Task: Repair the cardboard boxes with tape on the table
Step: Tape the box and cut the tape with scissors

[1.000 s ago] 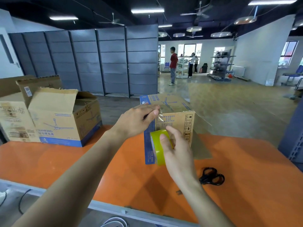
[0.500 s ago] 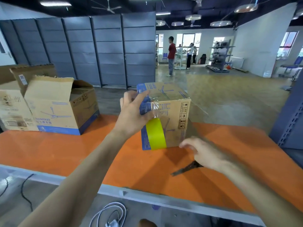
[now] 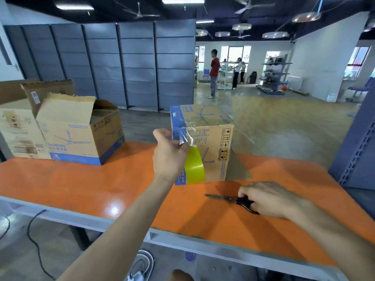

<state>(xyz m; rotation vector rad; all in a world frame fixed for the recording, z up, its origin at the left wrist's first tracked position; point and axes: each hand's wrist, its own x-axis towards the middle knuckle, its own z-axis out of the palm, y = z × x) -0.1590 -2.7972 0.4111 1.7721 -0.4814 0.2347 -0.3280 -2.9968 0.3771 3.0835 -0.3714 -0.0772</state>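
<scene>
A closed cardboard box (image 3: 211,136) with blue trim stands in the middle of the orange table (image 3: 101,183). A strip of clear tape (image 3: 185,132) runs from its top front corner down to a yellow-green tape roll (image 3: 194,168). My left hand (image 3: 169,157) grips the roll and pinches the tape in front of the box's left face. My right hand (image 3: 267,198) lies on the table to the right and grips the handles of black scissors (image 3: 233,199), whose blades point left.
Two open cardboard boxes (image 3: 79,132) stand at the table's back left. A grey shelf upright (image 3: 357,147) rises at the right edge. Cables (image 3: 36,236) lie on the floor below the table's front rail. People stand far back in the room.
My right hand let go of the tape roll, dropped to the table and took the scissors. My left hand moved from the box top to hold the roll and tape.
</scene>
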